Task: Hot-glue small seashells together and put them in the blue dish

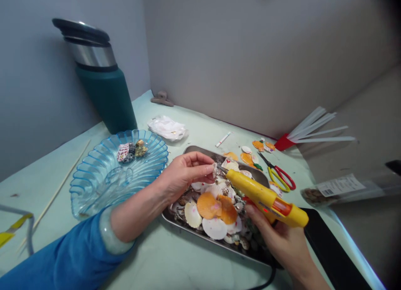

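Note:
My left hand [193,169] pinches a small whitish shell [216,169] between thumb and fingertips. A yellow hot glue gun [253,187] is gripped in my right hand [278,235], its metal nozzle touching or very close to the small shell; I cannot tell which. Both hands are above a metal tray [200,236] heaped with shells, among them an orange scallop shell [208,205] and a white scallop shell [214,228]. Left of the tray, a blue clear shell-shaped dish [90,185] holds a little cluster of shells and stones [133,151].
A green bottle [106,93] stands at the back left, near a crumpled white wrapper [167,128]. Scissors [280,177] lie right of the tray. Glue sticks [316,125] stick out of a red holder [284,143]. A thin wooden stick [59,187] lies at left.

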`<state>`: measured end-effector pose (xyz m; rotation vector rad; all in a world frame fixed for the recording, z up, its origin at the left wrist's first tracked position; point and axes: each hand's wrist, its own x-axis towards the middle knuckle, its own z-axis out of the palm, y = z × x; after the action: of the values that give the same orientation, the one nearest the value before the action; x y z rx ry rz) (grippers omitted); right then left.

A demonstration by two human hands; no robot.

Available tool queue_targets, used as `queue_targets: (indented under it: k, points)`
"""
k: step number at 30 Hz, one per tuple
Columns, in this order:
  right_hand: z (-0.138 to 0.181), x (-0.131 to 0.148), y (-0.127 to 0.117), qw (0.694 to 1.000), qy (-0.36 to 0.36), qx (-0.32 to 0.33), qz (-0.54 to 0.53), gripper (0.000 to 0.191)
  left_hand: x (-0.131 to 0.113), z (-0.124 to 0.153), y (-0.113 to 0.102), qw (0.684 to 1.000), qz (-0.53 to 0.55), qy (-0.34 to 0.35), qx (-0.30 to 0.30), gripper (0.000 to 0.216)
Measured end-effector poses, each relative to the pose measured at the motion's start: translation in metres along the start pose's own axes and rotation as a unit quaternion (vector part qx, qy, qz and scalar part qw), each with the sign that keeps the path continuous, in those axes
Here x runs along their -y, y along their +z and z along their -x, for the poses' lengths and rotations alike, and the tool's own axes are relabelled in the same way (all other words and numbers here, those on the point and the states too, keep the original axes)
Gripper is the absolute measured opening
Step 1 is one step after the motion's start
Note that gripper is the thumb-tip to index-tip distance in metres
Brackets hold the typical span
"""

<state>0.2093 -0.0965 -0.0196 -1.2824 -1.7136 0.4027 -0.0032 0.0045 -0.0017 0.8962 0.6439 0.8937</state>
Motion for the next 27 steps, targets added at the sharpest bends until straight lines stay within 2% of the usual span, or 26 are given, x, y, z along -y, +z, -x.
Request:
queue_targets:
  k: [11,17,27]
  points:
    - [-0.0001,-0.0003,0.001,1.0,0.021,0.003,-0.005,0.002,-0.0008,0.0011,0.0024,1.0,-0.015,0.012,-0.017,0.023]
    - [0.0017,-0.001,0.0005,0.999,0.036,-0.005,0.006,0.002,0.002,0.0001,-0.001,1.0,-0.022,0.017,-0.007,0.023]
    - [0.0006,0.0004,-0.0003,1.0,0.022,0.001,0.009,0.006,0.0013,0.0,-0.0018,0.999,-0.028,0.015,-0.005,0.023]
